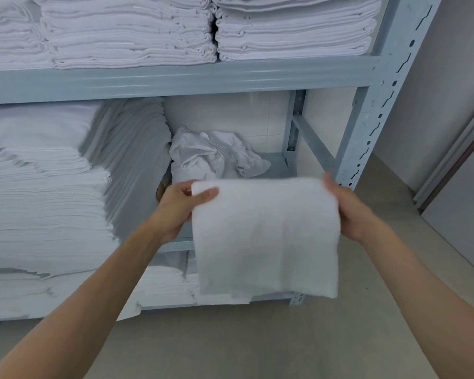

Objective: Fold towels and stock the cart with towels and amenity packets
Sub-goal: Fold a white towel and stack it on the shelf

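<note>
A white towel (266,236), folded over, hangs in front of the middle shelf of a grey metal rack (181,77). My left hand (178,209) pinches its upper left corner, thumb on the front. Gripping the upper right corner is my right hand (348,209), its fingers hidden behind the cloth. The towel's lower edge hangs level with the bottom shelf. No cart or amenity packets are in view.
Tall stacks of folded white linen (44,192) fill the left of the middle shelf, and more stacks (159,31) sit on the top shelf. A crumpled white cloth (216,154) lies at the back of the middle shelf. Beige floor stretches below; a door frame (454,160) stands at right.
</note>
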